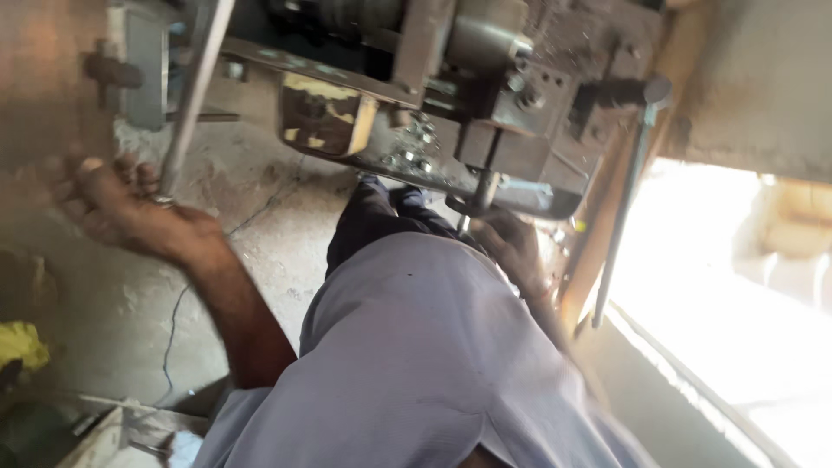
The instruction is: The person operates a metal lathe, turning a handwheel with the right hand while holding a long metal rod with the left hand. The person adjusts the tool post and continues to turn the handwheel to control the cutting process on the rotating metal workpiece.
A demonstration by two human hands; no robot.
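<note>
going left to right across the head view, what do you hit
yellow cloth → left hand on a metal rod → yellow-patched plate → right hand under the machine → long grey lever → bright window opening

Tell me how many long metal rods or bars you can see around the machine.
2. One bar slants down at upper left, with the left hand gripping its lower end. One thin rod hangs on the right beside the wooden frame. The machine may hide others.
</note>
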